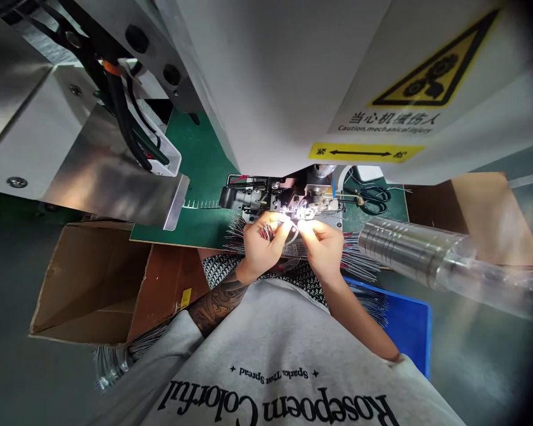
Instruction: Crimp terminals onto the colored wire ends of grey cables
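Note:
My left hand (264, 244) is closed in a pinch, with thin red, black and white wire ends (266, 231) showing between its fingers. Beside it, my right hand (325, 247) pinches too. A thin grey-white cable (296, 235) curves between the two hands. Both sets of fingertips are close in front of the brightly lit head of a crimping machine (308, 207); glare hides the exact wire tips. Bundles of cut cables (359, 257) with red and black ends lie under and beside my hands.
A white machine housing (284, 77) with a caution label overhangs the green bench (199, 228). Cardboard boxes (93, 284) stand at left and right. Scissors (373, 198) lie at the back right. A blue bin (420, 331) holds cables. A metal lamp-like cylinder (400, 248) juts in from the right.

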`<state>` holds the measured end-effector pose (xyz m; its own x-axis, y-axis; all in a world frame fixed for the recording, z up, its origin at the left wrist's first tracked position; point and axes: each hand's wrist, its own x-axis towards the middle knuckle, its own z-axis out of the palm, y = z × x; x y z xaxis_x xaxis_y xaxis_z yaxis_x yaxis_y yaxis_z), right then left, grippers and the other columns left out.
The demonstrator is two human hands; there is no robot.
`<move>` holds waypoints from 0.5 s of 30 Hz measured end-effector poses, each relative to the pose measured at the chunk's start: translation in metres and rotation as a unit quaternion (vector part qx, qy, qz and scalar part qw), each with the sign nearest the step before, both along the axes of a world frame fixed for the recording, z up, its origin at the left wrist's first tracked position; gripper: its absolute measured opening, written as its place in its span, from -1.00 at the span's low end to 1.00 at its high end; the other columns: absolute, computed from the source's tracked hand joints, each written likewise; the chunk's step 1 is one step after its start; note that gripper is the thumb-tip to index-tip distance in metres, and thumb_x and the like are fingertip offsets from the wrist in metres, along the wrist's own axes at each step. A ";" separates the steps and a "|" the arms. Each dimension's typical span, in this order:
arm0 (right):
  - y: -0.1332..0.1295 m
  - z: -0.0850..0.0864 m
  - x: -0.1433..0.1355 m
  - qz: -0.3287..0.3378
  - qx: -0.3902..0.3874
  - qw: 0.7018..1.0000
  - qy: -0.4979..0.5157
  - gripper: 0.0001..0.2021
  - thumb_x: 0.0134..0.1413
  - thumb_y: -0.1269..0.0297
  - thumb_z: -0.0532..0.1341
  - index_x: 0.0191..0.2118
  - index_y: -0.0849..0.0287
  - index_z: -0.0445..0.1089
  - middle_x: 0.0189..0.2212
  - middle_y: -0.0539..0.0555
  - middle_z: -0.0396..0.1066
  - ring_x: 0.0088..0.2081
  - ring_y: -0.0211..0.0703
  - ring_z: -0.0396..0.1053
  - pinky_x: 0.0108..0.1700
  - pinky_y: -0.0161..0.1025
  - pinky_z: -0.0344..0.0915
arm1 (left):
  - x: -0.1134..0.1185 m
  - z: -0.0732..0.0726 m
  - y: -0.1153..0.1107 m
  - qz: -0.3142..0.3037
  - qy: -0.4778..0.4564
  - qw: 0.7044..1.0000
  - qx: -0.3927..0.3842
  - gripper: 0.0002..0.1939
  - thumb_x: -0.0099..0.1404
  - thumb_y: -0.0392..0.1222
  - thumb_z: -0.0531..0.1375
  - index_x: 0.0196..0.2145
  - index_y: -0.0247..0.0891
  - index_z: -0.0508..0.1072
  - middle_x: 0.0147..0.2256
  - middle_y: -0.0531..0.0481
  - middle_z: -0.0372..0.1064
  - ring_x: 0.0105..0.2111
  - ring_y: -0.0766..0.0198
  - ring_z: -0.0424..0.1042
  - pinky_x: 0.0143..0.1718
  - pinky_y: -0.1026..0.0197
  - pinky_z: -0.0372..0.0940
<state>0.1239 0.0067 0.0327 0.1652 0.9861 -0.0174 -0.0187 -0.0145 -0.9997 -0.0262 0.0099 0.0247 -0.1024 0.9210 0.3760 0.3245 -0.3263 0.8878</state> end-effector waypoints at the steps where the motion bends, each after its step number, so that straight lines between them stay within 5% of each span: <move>1: -0.002 0.000 0.000 0.004 0.008 1.000 0.002 -0.63 0.21 0.06 0.42 -0.56 0.06 0.45 -0.60 -0.05 0.36 -0.50 -0.19 0.24 -0.43 -0.18 0.32 | -0.001 0.000 -0.001 -0.004 0.000 1.000 -0.001 -0.81 0.50 -0.15 0.37 -0.32 -0.18 0.60 -0.35 0.00 0.65 -0.40 0.26 0.62 -0.30 0.20 0.52; 7: -0.012 -0.009 0.007 0.059 0.055 0.997 -0.004 -0.77 0.13 0.16 0.51 -0.44 0.06 0.51 -0.59 -0.12 0.26 -0.53 -0.25 0.15 -0.47 -0.23 0.17 | -0.007 -0.002 -0.006 -0.044 -0.022 0.999 0.005 -0.87 0.45 -0.11 0.42 -0.22 -0.19 0.63 -0.39 0.05 0.63 -0.46 0.31 0.57 -0.39 0.25 0.49; 12: -0.017 -0.024 0.014 0.011 0.068 0.996 0.050 -0.82 0.11 0.21 0.46 -0.40 0.05 0.48 -0.39 -0.01 0.55 -0.32 -0.13 0.47 -0.24 -0.16 0.39 | -0.011 -0.001 -0.010 -0.085 -0.048 0.995 0.017 -0.79 0.40 -0.12 0.47 -0.37 -0.20 0.62 -0.25 -0.04 0.70 -0.31 0.23 0.69 -0.29 0.21 0.58; 15: -0.018 -0.027 0.014 0.034 0.043 0.990 0.128 -0.84 0.13 0.21 0.40 -0.39 0.04 0.43 -0.47 -0.05 0.48 -0.42 -0.16 0.41 -0.28 -0.14 0.37 | -0.013 -0.002 -0.010 -0.089 -0.042 0.995 -0.023 -0.86 0.41 -0.15 0.48 -0.31 -0.19 0.67 -0.30 -0.02 0.72 -0.39 0.24 0.68 -0.33 0.19 0.58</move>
<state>0.1384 -0.0111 0.0057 0.0996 0.9944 0.0345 -0.2735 0.0607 -0.9600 -0.0391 -0.0002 0.0230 0.0342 0.9433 0.3302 0.1899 -0.3305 0.9245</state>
